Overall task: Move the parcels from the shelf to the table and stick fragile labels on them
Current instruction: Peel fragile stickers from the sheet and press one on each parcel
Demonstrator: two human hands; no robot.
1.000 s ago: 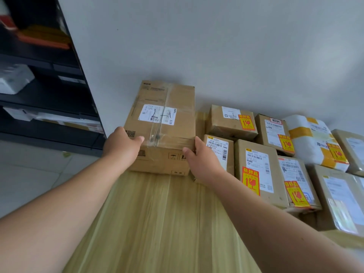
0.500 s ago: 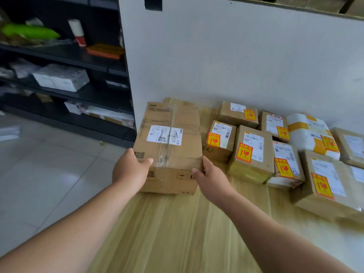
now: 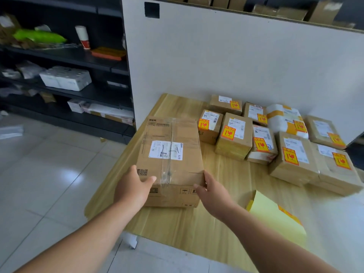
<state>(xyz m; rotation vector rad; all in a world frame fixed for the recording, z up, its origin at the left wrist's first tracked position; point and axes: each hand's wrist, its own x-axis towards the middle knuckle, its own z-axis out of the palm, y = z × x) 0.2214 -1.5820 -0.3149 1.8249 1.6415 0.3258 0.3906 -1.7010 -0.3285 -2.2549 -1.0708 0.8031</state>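
Observation:
A large brown cardboard box with a white shipping label and clear tape lies on the wooden table, near its left edge. It carries no orange sticker. My left hand grips its near left corner, thumb on top. My right hand holds the near right corner, thumb on the top edge. A pale yellow label sheet with orange stickers at its edge lies on the table to the right of my right forearm.
Several smaller parcels with orange fragile stickers stand in rows at the table's far right, against a white partition. A black shelf unit with packages stands to the left. Grey tiled floor lies left of the table.
The large box has slid away from the partition toward me, both hands still on its near corners. The view has pulled back, so the shelf and label sheet now show.

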